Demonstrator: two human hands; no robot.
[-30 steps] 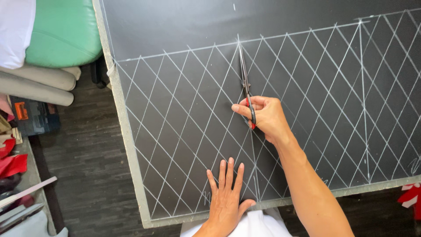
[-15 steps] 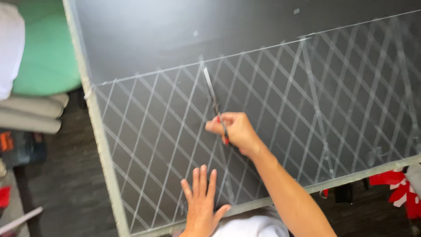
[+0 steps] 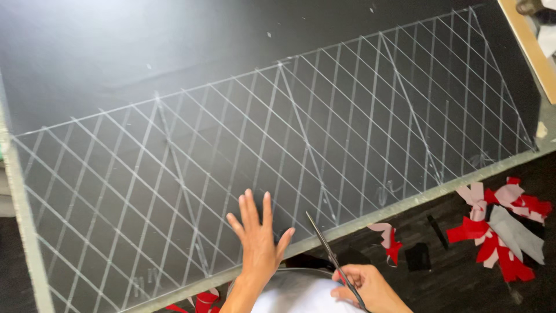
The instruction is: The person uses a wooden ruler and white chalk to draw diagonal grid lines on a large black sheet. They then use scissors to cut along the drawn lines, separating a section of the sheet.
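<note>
A large sheet of black fabric [image 3: 174, 69] covers the table, marked with a grid of white chalk lines [image 3: 324, 133] crossing as diamonds. My left hand [image 3: 258, 240] lies flat on the fabric near the table's near edge, fingers spread. My right hand [image 3: 368, 287] is off the table, close to my body, and grips a pair of scissors [image 3: 330, 252]. The closed blades point up toward the fabric's near edge and their tip reaches it.
The pale table edge [image 3: 417, 197] runs diagonally along the near side. Red, pink and grey fabric scraps [image 3: 501, 232] lie on the dark floor at the right, with more red scraps [image 3: 200, 301] below the table edge. A wooden edge [image 3: 530, 49] is at top right.
My right hand has pulled the scissors back from the middle of the fabric to the near edge by my body. The view has swung to the right, and the left hand has stayed flat.
</note>
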